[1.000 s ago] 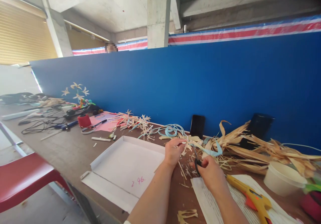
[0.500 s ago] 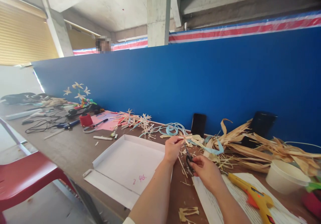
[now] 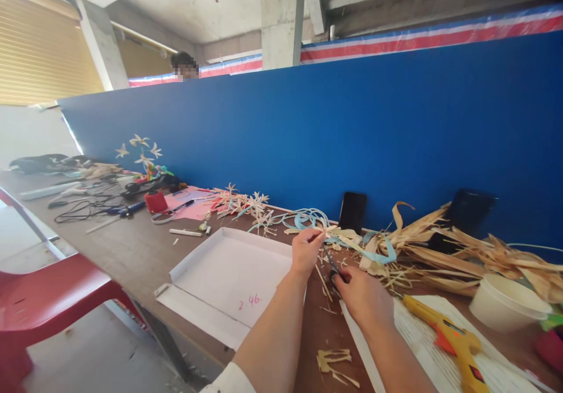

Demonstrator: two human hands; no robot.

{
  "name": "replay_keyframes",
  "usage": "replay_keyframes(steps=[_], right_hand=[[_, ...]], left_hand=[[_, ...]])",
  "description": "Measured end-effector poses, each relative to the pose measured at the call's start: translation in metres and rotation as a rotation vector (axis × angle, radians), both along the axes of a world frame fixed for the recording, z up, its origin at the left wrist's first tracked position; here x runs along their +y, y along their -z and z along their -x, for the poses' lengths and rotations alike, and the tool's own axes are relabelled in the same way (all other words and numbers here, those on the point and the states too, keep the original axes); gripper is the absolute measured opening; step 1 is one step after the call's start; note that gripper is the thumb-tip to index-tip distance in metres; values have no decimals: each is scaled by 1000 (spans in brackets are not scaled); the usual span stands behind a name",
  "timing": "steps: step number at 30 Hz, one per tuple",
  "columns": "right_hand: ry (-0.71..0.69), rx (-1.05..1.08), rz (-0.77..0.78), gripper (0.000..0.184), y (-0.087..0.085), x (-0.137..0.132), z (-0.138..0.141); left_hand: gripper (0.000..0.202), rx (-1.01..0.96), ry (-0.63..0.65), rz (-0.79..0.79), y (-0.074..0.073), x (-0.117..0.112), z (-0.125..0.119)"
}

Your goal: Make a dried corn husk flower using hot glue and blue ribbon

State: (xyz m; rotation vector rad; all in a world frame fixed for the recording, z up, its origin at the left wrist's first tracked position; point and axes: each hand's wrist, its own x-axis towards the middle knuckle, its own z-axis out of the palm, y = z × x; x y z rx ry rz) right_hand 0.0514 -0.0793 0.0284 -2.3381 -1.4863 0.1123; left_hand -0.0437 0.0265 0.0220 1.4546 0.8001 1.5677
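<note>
My left hand pinches a small pale husk flower between thumb and fingers. Just below and to its right, my right hand is closed round the dark handles of a pair of scissors. The blades point up toward the flower; whether they touch it I cannot tell. Cut husk scraps lie on the brown table near my forearms. Behind my hands are loops of pale blue strip and a bundle of dried corn husks.
A white box lid lies left of my hands. To the right are a yellow glue gun on printed paper and a white tub. A phone leans on the blue partition. Finished husk flowers lie further left.
The view has shifted slightly. My right hand has turned, so its back shows more and the scissor handles show less. My left hand keeps its pinch on the flower.
</note>
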Motion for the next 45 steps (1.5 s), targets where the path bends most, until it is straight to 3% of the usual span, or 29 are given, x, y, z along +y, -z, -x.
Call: replay_keyframes(steps=[6, 10, 13, 15, 18, 21, 23, 29, 36, 45], right_hand=[[-159, -88, -35, 25, 10, 5, 17], [-137, -108, 47, 28, 8, 3, 24], [-149, -133, -17, 28, 9, 2, 21], [-153, -38, -112, 25, 13, 4, 15], [-130, 345, -330, 25, 20, 10, 3], [-96, 758, -540, 36, 21, 14, -6], [-66, 931, -592, 45, 19, 14, -8], [-64, 1006, -530, 49, 13, 12, -6], [50, 1126, -621, 47, 18, 14, -8], [121, 1272, -656, 40, 17, 15, -9]], left_hand=[[10, 81, -15, -39, 2, -3, -2], [9, 146, -6, -71, 2, -5, -4], [9, 177, 3, -117, 3, -5, -5], [10, 196, 1, -138, 4, -5, -6], [11, 215, -3, -149, 6, -4, -6], [10, 207, 16, -155, 6, -5, -6], [11, 195, 36, -165, 5, -6, -7], [16, 247, 62, -183, 7, -8, -11], [19, 270, 126, -253, 15, -8, -13], [17, 276, 140, -258, 13, -10, -12]])
